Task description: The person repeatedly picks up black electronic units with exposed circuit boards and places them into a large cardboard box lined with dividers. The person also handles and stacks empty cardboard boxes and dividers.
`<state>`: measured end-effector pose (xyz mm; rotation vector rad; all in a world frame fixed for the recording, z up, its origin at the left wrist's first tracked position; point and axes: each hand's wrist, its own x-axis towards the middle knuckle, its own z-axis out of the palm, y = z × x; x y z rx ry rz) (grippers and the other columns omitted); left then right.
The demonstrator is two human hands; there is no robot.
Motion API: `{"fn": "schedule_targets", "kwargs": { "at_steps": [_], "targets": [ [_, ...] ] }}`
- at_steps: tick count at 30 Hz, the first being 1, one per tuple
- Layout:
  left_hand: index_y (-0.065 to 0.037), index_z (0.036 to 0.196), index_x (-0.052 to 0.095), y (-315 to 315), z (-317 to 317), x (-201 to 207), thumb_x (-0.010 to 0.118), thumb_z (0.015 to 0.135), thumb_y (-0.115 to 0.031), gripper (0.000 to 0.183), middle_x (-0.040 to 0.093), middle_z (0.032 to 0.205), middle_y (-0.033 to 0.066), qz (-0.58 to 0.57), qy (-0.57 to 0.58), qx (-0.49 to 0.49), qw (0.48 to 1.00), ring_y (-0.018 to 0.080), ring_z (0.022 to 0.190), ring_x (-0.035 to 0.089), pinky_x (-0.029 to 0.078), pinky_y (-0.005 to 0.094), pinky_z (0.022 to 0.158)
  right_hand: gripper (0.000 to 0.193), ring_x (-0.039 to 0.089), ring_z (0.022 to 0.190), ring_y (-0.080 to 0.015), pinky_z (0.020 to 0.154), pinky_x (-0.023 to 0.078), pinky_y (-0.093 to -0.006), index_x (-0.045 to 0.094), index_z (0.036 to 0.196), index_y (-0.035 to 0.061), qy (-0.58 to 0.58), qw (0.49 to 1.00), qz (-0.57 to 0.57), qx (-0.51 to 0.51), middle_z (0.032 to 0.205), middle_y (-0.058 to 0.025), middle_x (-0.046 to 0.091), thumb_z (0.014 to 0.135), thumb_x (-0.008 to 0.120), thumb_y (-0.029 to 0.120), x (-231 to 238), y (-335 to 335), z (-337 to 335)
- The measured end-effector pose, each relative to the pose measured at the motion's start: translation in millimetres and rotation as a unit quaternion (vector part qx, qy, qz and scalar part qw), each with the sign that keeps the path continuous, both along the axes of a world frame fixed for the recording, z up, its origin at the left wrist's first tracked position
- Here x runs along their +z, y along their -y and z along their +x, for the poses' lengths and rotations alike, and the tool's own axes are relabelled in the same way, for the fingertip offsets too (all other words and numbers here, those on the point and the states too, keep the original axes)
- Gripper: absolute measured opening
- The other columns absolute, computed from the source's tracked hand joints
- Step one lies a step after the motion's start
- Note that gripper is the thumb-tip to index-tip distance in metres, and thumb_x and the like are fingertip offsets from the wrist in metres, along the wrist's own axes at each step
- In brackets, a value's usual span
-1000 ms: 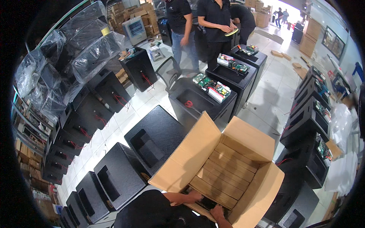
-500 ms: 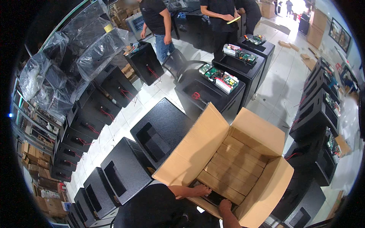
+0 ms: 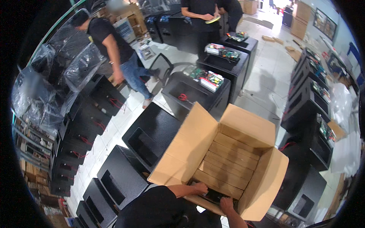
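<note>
An open cardboard box [image 3: 175, 162] stands in front of me with its flaps spread. Several narrow brown cartons [image 3: 228, 167] lie in a row inside it. Along its near wall is a dark slot-like space holding a dark object [image 3: 213, 196], whose kind I cannot make out. My left hand [image 3: 199, 189] is curled at the left end of that dark object, its fingers bent down. At the other end my right hand [image 3: 227, 205] is closed, knuckles up, with the fingertips hidden. What exactly each hand grips is too dark to see.
Black speaker-like cabinets [image 3: 123, 176] line up on my left, and more [image 3: 304, 98] on the right. Circuit boards [image 3: 213, 80] and red-handled scissors [image 3: 183, 97] rest on a cabinet ahead. A person [image 3: 114, 49] walks at the left; another person [image 3: 201, 22] stands farther back.
The person at the left has walked leftward and nearer, past the cabinets. My left hand's fingers have curled from a flatter pose. Both hands stay at the box's near side while the view shifts slightly.
</note>
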<state>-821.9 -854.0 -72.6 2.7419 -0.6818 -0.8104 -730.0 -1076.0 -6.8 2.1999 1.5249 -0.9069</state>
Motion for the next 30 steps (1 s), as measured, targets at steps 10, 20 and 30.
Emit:
{"fn": "schedule_targets", "kwargs": {
  "at_steps": [10, 20, 30],
  "targets": [
    [0.002, 0.096, 0.061, -37, 10, 130, 0.057, 0.083, -0.017, 0.024, 0.067, 0.084, 0.0187, -0.046, -0.06, -0.005, 0.997, 0.0351, 0.08, 0.066, 0.054, 0.0459, 0.069, 0.019, 0.069, 0.07, -0.0262, 0.059, 0.055, -0.0389, 0.065, 0.087, 0.0017, -0.014, 0.993, 0.109, -0.038, 0.077, -0.0141, 0.069, 0.085, 0.05, 0.014, 79, 1, 5],
    [-0.001, 0.089, 0.057, -70, 42, 303, 0.058, 0.082, -0.013, 0.014, 0.055, 0.088, 0.0183, -0.121, 0.176, -0.022, 0.977, 0.0352, 0.08, 0.057, 0.048, 0.0441, 0.07, 0.013, 0.052, 0.093, -0.0208, 0.067, 0.052, -0.0311, 0.059, 0.09, 0.0075, 0.125, 0.96, 0.237, -0.079, 0.097, -0.007, 0.05, 0.084, 0.056, 0.019, 301, 13, 52],
    [-0.001, 0.081, 0.054, 57, 156, 450, 0.055, 0.087, -0.007, 0.008, 0.048, 0.078, 0.0137, -0.293, 0.266, 0.016, 0.918, 0.0305, 0.069, 0.052, 0.042, 0.0401, 0.061, 0.028, 0.062, 0.077, -0.026, 0.069, 0.048, -0.0397, 0.063, 0.077, 0.0061, 0.237, 0.829, 0.423, -0.278, 0.079, -0.0075, 0.061, 0.083, 0.062, 0.034, 440, 155, 87]
  ]
}}
